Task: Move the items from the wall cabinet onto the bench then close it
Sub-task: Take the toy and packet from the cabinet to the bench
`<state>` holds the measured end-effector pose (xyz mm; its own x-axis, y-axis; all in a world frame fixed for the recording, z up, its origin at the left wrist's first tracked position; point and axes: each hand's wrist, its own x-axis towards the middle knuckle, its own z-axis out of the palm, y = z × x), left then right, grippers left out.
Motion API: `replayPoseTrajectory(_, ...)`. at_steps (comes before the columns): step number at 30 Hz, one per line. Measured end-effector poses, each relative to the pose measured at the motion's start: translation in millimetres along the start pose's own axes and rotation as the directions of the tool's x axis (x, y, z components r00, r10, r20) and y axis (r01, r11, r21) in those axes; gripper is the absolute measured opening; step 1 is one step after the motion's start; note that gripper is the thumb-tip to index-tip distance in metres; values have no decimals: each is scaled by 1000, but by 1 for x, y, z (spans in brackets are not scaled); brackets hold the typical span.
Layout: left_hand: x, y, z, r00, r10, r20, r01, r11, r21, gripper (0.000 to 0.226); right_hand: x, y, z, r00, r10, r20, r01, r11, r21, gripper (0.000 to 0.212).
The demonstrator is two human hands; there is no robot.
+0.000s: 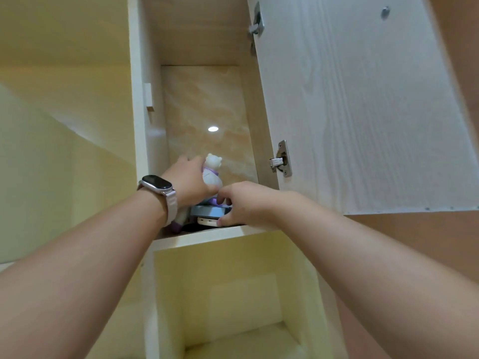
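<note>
The wall cabinet (145, 104) stands open above me, its door (363, 99) swung out to the right. On its shelf stands a white bear figurine (212, 168) with a purple scarf; my left hand (188, 181), a watch on the wrist, grips it from the left. In front of the figurine lies a flat grey-blue box (210, 210) on top of a cream-coloured device (207, 222). My right hand (243, 203) holds this stack, fingers curled over the box and thumb under the device. A purple-tipped item (177, 225) shows below my left wrist, mostly hidden.
Two metal hinges (281, 161) sit on the door's inner edge, close to my right hand. Below the shelf is an open cream niche (233, 294). A closed cream cabinet front (64, 99) runs to the left. The bench is out of view.
</note>
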<state>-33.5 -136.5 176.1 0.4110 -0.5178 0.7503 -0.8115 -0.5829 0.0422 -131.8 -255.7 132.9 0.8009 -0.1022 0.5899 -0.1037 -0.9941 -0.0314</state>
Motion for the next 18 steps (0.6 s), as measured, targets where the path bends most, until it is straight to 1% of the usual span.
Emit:
replayPoseTrajectory(3, -1, -2, 4, 999, -34, -9, 33, 999, -41, 59, 2, 1, 2, 1000, -29, 1, 29, 1000, 1, 42)
replayPoseTrajectory(6, -2, 0, 6, 996, -83, -15, 82, 993, -80, 54, 0, -1, 2, 998, -44, -41, 42, 998, -35, 36)
replayPoseTrajectory(8, -3, 1, 8, 993, -109, -45, 103, 988, -114, 50, -3, 0, 3, 994, -56, -95, 51, 997, -50, 28)
replayPoseTrajectory(11, -5, 1, 7, 985, -125, -122, 109, 986, -128, 43, -8, 1, 4, 977, -73, -200, 63, 996, -59, 7)
replayPoseTrajectory(12, -7, 2, 6, 980, -127, -151, 107, 985, -135, 43, -10, 1, 5, 965, -87, -249, 71, 995, -75, 5)
replayPoseTrajectory(15, -15, 6, 2, 958, -94, -270, 66, 992, -111, 38, -16, 1, 6, 917, -103, -385, 76, 994, -84, 10)
replayPoseTrajectory(18, -27, 10, -4, 926, -50, -375, 13, 995, -99, 37, -22, 1, 7, 878, -79, -472, 74, 997, -28, 17)
